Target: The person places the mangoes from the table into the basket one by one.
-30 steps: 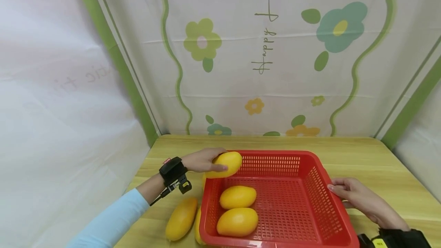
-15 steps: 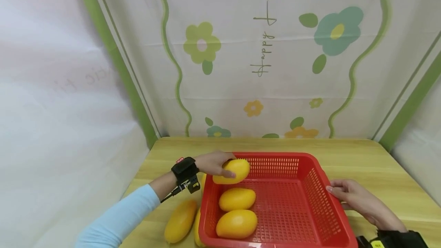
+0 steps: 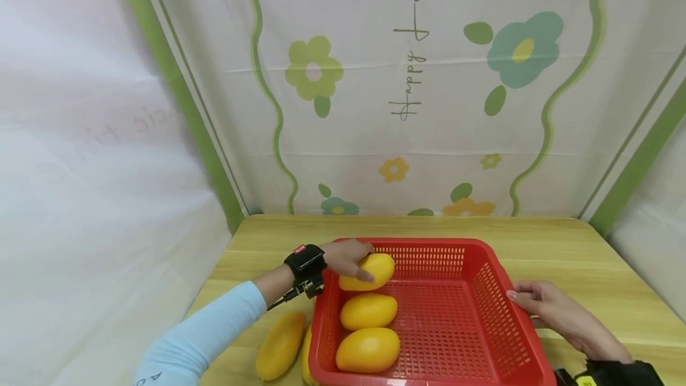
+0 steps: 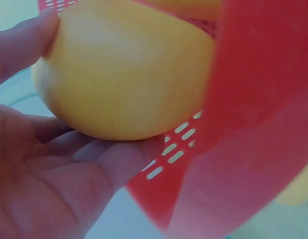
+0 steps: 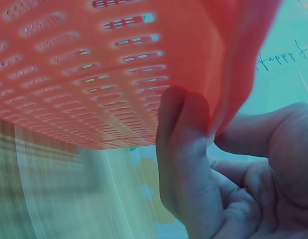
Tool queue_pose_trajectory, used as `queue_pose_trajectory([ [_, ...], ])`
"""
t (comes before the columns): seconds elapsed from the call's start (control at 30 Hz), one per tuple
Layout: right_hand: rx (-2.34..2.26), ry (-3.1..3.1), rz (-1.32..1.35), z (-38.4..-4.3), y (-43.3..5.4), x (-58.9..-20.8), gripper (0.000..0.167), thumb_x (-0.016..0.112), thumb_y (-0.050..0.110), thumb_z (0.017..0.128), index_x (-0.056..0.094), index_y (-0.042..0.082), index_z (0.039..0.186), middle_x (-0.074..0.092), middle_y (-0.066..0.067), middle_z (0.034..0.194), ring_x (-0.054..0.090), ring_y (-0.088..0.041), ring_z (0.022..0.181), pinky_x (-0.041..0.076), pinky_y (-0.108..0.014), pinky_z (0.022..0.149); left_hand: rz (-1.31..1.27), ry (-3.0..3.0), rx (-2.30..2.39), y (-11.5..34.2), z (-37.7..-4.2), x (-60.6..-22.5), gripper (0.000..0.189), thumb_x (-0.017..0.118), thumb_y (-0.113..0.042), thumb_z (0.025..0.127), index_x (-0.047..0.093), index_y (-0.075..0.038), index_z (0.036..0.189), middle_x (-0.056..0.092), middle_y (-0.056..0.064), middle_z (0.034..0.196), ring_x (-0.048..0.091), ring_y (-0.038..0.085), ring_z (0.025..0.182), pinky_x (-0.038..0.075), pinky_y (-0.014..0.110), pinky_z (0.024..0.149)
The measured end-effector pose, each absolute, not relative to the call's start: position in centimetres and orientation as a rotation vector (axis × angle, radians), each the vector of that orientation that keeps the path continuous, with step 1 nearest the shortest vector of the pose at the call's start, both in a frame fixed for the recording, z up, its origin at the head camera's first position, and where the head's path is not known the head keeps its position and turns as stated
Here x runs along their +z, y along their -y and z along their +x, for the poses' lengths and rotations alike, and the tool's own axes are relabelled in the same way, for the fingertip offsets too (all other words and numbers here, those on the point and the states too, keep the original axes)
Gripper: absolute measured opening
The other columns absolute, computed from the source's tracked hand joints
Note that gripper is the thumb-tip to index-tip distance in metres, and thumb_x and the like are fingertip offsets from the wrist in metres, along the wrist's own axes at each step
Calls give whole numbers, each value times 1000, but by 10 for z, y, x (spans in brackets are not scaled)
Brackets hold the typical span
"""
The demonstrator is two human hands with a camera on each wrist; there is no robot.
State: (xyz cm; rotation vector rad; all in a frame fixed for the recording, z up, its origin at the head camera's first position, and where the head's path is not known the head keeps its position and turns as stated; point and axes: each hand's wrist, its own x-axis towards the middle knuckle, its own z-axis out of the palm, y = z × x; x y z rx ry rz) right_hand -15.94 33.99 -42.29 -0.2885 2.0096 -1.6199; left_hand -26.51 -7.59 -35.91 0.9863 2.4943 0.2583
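A yellow mango point(image 3: 377, 270) is gripped by my left hand point(image 3: 347, 256) inside the far left corner of a red plastic basket point(image 3: 514, 326). The left wrist view shows the thumb on one side of this mango point(image 4: 124, 74) and the fingers under the other. Two more mangoes lie in the basket along its left side, the middle one point(image 3: 368, 311) and the near one point(image 3: 368, 349). On the basket's right rim my right hand point(image 3: 563, 314) pinches the edge; in the right wrist view the fingers point(image 5: 186, 149) press the outer wall while the thumb is over the rim.
Left of the basket, a mango point(image 3: 281, 345) lies on the wooden table point(image 3: 605, 267). Another mango point(image 3: 307, 356) is partly hidden by the basket's left wall. A floral printed curtain point(image 3: 364, 106) hangs behind the table.
My left hand has carried its mango rightward and down, from over the basket's left rim into the far left corner. The right hand keeps its hold on the rim.
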Motion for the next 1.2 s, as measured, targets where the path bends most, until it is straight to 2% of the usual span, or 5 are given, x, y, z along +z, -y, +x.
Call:
queue_pose_trajectory([
  [0.27,-1623,-1999,-289,-158,-340,-427,49,40,18,109,40,-24,132,70,-11,110,72,-25,98,60,-41,80,1008,-2510,133,71,-264,-369,54,69,-42,93,58,-5,130,62,4,112,51,14,95,44,25,86],
  [0.53,-1615,-2006,-259,-156,-341,-427,50,40,20,109,39,-24,134,70,-10,111,71,-24,98,59,-41,81,1089,-2497,35,61,-271,-376,42,71,-37,92,64,-5,118,62,1,96,48,12,85,38,22,79],
  [0.87,-1600,-2027,-243,-158,-338,-425,52,40,21,109,38,-24,135,70,-12,111,72,-25,98,59,-42,81,1016,-2460,-14,54,-266,-370,50,68,-33,95,57,-5,134,65,9,127,59,20,113,44,28,104],
  [1.1,-1591,-2050,-220,-161,-337,-420,54,40,22,109,34,-25,136,70,-11,111,72,-26,98,59,-42,81,1037,-2460,-39,51,-267,-368,37,69,-32,95,63,-5,119,62,2,100,49,14,86,40,22,81],
  [1.2,-1593,-2051,-217,-163,-336,-419,54,40,23,109,34,-24,136,70,-11,112,72,-26,99,60,-42,81,1019,-2462,-75,48,-266,-365,35,68,-32,95,63,-6,118,62,2,101,49,14,86,39,23,80],
])
